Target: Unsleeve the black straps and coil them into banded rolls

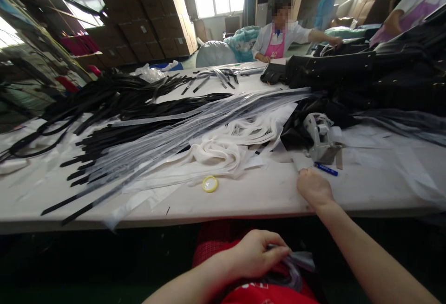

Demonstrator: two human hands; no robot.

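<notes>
My left hand (256,254) rests in my lap below the table edge, fingers pinched on a crumpled clear plastic bag (296,267) over a red garment (265,290). My right hand (313,187) lies on the white table (244,199) near its front edge, fingers curled under in a loose fist; what it holds, if anything, is hidden. A blue pen (325,169) lies just beyond it, and a grey tape dispenser (322,139) stands behind the pen.
Black straps (114,132), long clear plastic sleeves (181,132) and white bands (223,151) cover the table's left and middle. A yellow tape roll (210,184) lies near the front. Black bags (348,69) pile at the right. Two other people work at the far side.
</notes>
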